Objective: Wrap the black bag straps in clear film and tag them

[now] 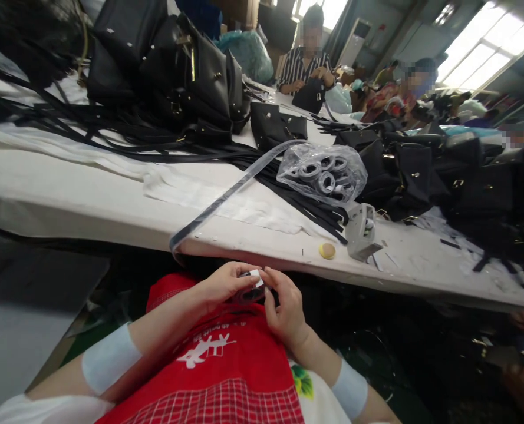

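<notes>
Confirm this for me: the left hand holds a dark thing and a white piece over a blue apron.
Not quite: the apron is red, not blue, as the head view shows. The rest stands: the left hand holds a dark thing and a white piece over it.

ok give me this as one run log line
left hand: holding dark glossy item with square white tag | right hand: beside tag, contact unclear | white table ahead: clear plastic bag of grey rings, boxy light-grey device
</notes>
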The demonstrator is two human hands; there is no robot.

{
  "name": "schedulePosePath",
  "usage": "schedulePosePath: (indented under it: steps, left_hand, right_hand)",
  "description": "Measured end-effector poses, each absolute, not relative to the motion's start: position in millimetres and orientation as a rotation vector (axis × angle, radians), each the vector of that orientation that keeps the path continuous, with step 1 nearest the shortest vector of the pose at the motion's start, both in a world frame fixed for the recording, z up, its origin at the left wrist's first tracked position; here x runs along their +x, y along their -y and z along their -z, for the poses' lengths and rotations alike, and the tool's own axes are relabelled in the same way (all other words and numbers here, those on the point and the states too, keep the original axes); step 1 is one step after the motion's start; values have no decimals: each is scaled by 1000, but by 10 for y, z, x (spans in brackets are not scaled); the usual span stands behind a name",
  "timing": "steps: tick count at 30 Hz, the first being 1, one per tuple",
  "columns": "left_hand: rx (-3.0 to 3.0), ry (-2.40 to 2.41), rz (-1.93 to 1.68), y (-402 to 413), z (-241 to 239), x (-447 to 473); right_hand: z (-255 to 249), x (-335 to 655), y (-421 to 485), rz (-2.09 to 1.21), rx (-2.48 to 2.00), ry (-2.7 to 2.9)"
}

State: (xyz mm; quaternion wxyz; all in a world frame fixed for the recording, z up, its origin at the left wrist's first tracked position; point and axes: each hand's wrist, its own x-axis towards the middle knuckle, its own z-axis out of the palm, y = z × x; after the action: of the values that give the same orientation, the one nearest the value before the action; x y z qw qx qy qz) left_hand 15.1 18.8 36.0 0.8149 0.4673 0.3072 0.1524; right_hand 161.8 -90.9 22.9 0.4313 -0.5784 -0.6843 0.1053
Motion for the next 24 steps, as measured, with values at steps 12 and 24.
schedulePosePath:
  steps: [12, 24]
  left_hand:
    - [944, -855, -348, -79, -253, 356]
    - [1001, -688, -159, 87, 18, 576]
  right_hand:
    - [-544, 4324, 804, 148, -2111, 624]
    - [-128, 5007, 511, -354, -1909, 362]
